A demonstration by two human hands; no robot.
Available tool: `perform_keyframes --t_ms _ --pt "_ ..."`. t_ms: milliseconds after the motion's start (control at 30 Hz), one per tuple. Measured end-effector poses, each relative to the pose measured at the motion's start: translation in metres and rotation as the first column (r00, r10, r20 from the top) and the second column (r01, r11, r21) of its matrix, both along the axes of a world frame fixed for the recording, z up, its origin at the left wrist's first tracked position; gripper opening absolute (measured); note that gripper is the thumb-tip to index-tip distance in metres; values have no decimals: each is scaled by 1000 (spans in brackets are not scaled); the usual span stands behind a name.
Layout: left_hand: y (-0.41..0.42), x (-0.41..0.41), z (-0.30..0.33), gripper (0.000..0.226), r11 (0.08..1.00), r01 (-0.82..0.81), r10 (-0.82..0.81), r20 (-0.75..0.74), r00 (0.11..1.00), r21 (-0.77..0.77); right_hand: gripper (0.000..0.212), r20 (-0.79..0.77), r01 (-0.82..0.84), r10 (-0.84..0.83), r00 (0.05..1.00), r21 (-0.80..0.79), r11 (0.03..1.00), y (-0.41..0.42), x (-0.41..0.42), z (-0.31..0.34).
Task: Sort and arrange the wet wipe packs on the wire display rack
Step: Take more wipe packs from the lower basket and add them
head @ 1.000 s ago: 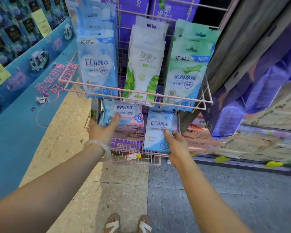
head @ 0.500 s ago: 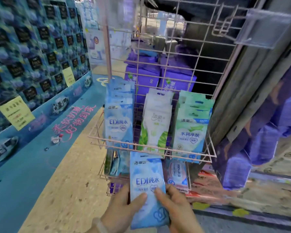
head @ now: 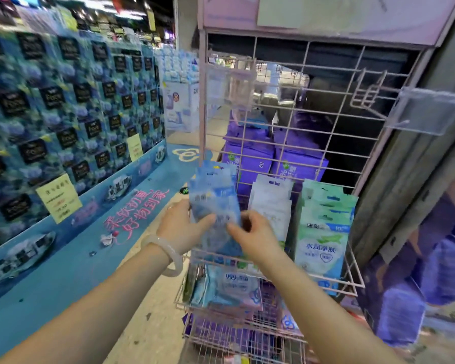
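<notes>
Fingers (head: 208, 220) of both hands pinch a blue pack (head: 216, 206) at the rack (head: 326, 261)

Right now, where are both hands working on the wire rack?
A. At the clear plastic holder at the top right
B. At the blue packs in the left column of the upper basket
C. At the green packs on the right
B: the left hand and the right hand both grip the blue packs in the upper basket's left column; the green packs stand untouched.

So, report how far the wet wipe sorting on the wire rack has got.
Done: the white packs and green packs stand in rows in the upper basket. In hand: both the left hand and right hand hold a blue pack at the blue row on the left. Left: the packs lying loosely in the lower basket.
</notes>
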State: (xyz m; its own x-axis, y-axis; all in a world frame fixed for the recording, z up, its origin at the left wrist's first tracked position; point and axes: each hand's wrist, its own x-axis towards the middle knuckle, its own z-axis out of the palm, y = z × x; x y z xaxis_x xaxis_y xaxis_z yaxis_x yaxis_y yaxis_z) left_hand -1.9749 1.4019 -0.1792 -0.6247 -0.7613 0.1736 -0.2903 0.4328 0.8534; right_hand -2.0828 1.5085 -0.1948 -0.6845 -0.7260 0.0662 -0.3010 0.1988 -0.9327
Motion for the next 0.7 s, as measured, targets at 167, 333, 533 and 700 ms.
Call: perform_keyframes --t_ms 167,333,533,700 --pt "-15 -4 -4 84 951 175 -173 -30 984 256 55 228 -68 45 973 93 993 -12 -4 -5" --pt "-21 -21 -4 62 909 398 -395 -46 918 124 50 425 -73 69 902 -7 997 -35 -5 -1" --pt "-27 -25 -16 59 888 353 -243 -351 904 296 21 423 29 17 906 -104 994 -52 -7 10" --pt "-34 -28 -14 65 880 390 -281 -363 888 272 41 473 155 -39 880 -210 965 -52 -7 0"
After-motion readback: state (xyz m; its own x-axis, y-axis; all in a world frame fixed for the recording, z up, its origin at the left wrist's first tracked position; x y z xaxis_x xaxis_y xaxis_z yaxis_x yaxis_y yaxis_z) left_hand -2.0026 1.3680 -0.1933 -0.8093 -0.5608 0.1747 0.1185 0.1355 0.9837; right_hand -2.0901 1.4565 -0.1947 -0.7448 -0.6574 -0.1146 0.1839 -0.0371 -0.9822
